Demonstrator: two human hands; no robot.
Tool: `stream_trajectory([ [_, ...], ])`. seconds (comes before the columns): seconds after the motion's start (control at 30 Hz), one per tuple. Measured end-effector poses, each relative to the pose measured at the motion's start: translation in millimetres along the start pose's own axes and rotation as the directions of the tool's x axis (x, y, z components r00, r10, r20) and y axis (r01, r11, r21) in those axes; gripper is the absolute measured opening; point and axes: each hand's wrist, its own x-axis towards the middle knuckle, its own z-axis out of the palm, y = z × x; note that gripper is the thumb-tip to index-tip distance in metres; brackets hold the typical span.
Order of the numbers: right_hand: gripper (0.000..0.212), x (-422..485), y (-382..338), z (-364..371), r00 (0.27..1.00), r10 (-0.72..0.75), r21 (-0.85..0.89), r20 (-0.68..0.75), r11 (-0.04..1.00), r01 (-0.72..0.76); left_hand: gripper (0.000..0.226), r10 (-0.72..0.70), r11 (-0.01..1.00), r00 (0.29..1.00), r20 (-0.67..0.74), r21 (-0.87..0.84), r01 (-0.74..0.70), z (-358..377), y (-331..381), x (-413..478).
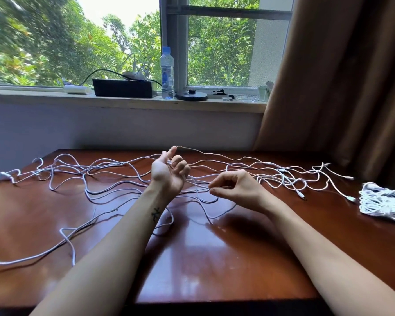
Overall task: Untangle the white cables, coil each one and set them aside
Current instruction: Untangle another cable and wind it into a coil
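White cables (pixel 114 165) sprawl tangled across the worktop (pixel 214 258) from 9 to 3 o'clock. The left hand (pixel 169 174), palm up, curls its fingers round one strand. The right hand (pixel 235 188) pinches another at its 9 o'clock. A coiled bundle (pixel 383 201) lies at the worktop's 3 o'clock edge.
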Motion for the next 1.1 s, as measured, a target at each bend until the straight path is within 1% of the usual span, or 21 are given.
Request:
stream_trajectory([
  [0.07,0.011,0,-2,1,1.0,0.022,0.046,0.007,0.999,-0.023,0.024,0.035,0.991,0.999,-0.041,0.132,-0.029,2,-4,1],
  [0.1,0.012,0,-3,1,0.999,0.036,0.066,0.007,0.997,-0.036,0.025,0.069,0.978,0.996,-0.049,0.2,-0.057,3,-7,1],
  [0.2,0.012,0,-5,0,0.999,0.044,0.142,-0.017,0.989,-0.041,0.042,0.189,0.904,0.982,-0.026,0.394,-0.164,1,-11,5],
  [0.27,0.012,-1,-7,-2,0.998,0.038,0.218,-0.042,0.976,-0.028,0.046,0.234,0.853,0.972,0.005,0.479,-0.207,0,-13,6],
  [0.37,0.013,0,-9,-2,0.997,0.037,0.284,-0.074,0.959,-0.015,0.048,0.274,0.767,0.96,0.051,0.591,-0.25,-3,-15,9],
  [0.5,0.014,1,-8,-4,0.994,0.079,0.472,-0.08,0.881,-0.032,0.05,0.316,0.657,0.938,0.142,0.681,-0.324,-5,-18,8],
  [0.67,0.018,2,-8,-5,0.99,0.113,0.524,-0.085,0.85,-0.052,0.049,0.295,0.543,0.925,0.242,0.754,-0.37,-4,-22,0],
  [0.77,0.024,3,-6,-8,0.986,0.136,0.513,-0.095,0.856,-0.068,0.049,0.278,0.455,0.919,0.278,0.805,-0.381,-4,-24,-4],
  [0.83,0.023,4,-5,-10,0.981,0.125,0.473,-0.146,0.88,-0.042,0.048,0.244,0.45,0.933,0.265,0.821,-0.351,-4,-26,-5],
  [0.9,0.019,4,-5,-11,0.973,0.105,0.395,-0.207,0.919,-0.015,0.047,0.191,0.471,0.95,0.248,0.826,-0.31,-5,-27,-5],
  [1.0,0.016,4,-6,-9,0.948,0.059,0.261,-0.312,0.965,0.026,0.043,0.142,0.433,0.959,0.244,0.856,-0.282,-4,-30,-7],
  [1.1,0.018,5,-1,-10,0.914,0.012,0.097,-0.405,0.995,0.03,0.034,0.096,0.41,0.962,0.256,0.871,-0.273,-2,-30,-13],
])
